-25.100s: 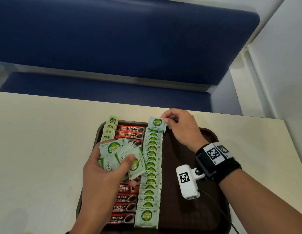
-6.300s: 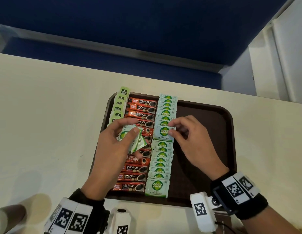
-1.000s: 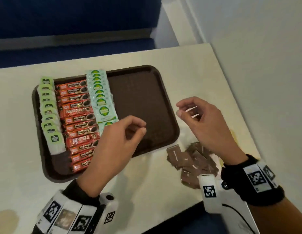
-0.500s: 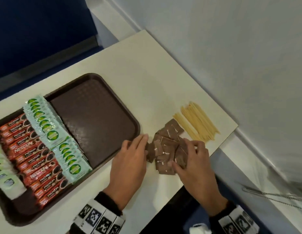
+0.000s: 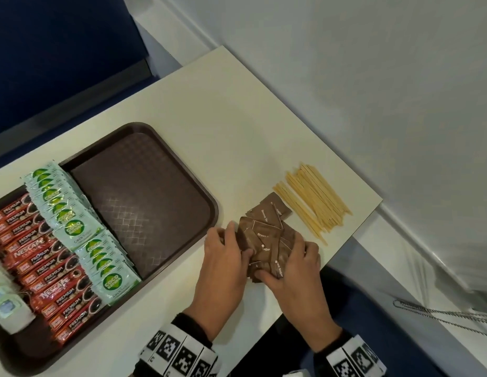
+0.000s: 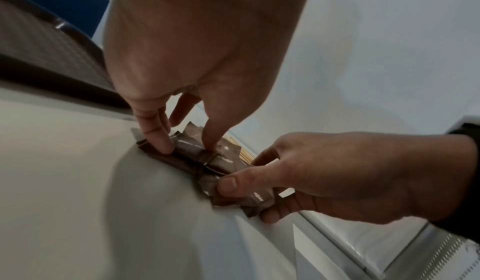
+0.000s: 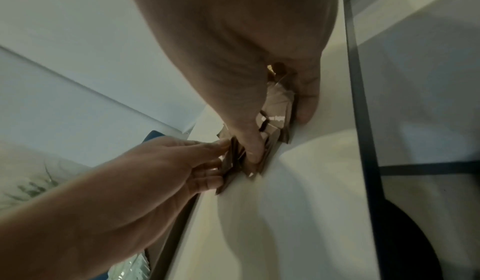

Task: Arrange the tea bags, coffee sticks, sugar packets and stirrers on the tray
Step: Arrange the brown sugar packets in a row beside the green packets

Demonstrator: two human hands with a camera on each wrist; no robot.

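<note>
A loose pile of brown sugar packets [image 5: 265, 236] lies on the table, right of the brown tray [image 5: 144, 205]. My left hand [image 5: 238, 251] pinches the pile's left side between fingers and thumb. In the left wrist view the left hand [image 6: 185, 144] bunches the packets [image 6: 187, 157]. My right hand [image 5: 281, 268] grips the near right side, thumb on top and fingers underneath, as the left wrist view shows of the right hand [image 6: 244, 200]. Wooden stirrers [image 5: 313, 200] lie beyond the pile. On the tray stand rows of tea bags [image 5: 4, 306], red coffee sticks [image 5: 43, 268] and green sugar packets [image 5: 82, 227].
The tray's right half is bare brown surface. The table's right edge [image 5: 354, 232] runs just past the stirrers, with a white wall beyond. Its near edge passes under my right wrist. A blue bench seat [image 5: 60, 50] stands behind the table.
Both hands have come from above the tray's right edge to the brown packets and closed in on them, drawing the pile together. The head view has turned right.
</note>
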